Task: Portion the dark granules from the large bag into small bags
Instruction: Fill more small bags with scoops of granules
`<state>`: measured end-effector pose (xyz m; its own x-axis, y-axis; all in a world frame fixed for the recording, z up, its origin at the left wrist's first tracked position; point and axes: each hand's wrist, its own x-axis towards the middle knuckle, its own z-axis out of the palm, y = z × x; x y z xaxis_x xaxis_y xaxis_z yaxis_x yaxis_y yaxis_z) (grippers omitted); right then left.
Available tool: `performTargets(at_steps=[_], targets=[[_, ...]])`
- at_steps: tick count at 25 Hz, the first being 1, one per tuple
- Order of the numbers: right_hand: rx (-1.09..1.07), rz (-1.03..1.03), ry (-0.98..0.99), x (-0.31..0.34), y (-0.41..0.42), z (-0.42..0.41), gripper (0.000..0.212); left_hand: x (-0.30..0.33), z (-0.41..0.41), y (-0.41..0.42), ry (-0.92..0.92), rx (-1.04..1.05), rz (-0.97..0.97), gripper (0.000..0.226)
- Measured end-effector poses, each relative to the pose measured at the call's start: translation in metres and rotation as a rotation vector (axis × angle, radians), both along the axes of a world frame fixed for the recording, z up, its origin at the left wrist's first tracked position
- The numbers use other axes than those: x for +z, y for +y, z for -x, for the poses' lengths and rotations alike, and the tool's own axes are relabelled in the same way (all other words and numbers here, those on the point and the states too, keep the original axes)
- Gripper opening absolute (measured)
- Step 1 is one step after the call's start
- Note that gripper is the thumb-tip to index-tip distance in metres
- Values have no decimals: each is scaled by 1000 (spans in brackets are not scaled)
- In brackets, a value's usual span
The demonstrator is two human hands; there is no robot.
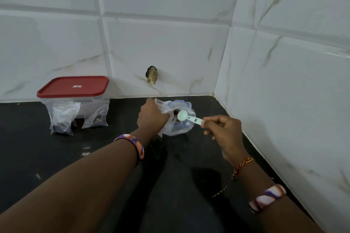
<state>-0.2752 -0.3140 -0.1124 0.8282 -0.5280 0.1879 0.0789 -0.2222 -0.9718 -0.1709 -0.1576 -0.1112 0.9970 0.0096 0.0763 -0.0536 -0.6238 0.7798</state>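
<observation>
**Spoon held over the open bag in the corner of the counter**

On the black counter [56, 157], close to the corner of the white tiled wall [170, 43], stands a clear plastic bag [178, 128] with a blue zip edge. Its mouth opens upward and toward the person, and dark granules [175, 112] show inside near the top. The left hand [151, 117] grasps the left edge of the bag with curled fingers and keeps it upright.

The right hand [223, 128] pinches the handle end of a small white measuring spoon [189, 117]. The long axis of the spoon is almost level and runs from the right hand to the left; the round bowl points left and hangs over the mouth of the bag. I cannot tell if the bowl carries granules.

Well apart, on the left side of the counter, is a clear container [75, 104] with a red lid [73, 86]. Two small clear bags [62, 119] lean against its front, with something dark at the bottom.
</observation>
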Motion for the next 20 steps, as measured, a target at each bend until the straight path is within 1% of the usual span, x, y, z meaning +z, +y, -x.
performTargets(at_steps=[1,4,5,6,7,8,9,11,12,13,14,15,16,17,18,20], targets=[[-8,148,9,-6,1,-5,7,0,-4,-1,0,23,34,52],[-70,807,-72,-18,14,-30,7,1,-11,-4,-24,13,86,47],[-66,1001,-60,-19,22,-39,7,0,-13,-5,-29,5,96,46],[-66,1111,-23,-19,30,-49,13,-2,-15,-7,-31,0,107,45],[-35,1163,26,-20,35,-58,22,-4,-17,-8,-30,4,119,45],[-29,1165,51,-21,40,-64,28,-5,-19,-10,-34,20,124,43],[-25,1163,47,-24,41,-70,27,-3,-22,-12,-38,43,142,41],[-68,1046,126,-21,39,-81,4,12,-25,-20,-72,91,260,35],[-89,897,192,-17,37,-86,10,22,-28,-27,-127,68,298,33],[-107,725,186,-17,31,-89,15,34,-28,-35,-206,-13,291,32],[-134,519,155,-15,28,-92,15,43,-24,-44,-291,-141,218,33],[-177,330,117,-13,24,-96,14,49,-19,-53,-328,-276,146,36],[-212,187,124,-12,21,-98,12,49,-14,-60,-333,-370,63,42],[-225,98,161,-13,19,-99,11,47,-11,-63,-300,-418,7,47],[-222,47,217,-16,17,-99,10,42,-10,-64,-265,-422,-14,50],[-191,9,290,-23,18,-95,8,31,-13,-59,-251,-387,-52,51]])
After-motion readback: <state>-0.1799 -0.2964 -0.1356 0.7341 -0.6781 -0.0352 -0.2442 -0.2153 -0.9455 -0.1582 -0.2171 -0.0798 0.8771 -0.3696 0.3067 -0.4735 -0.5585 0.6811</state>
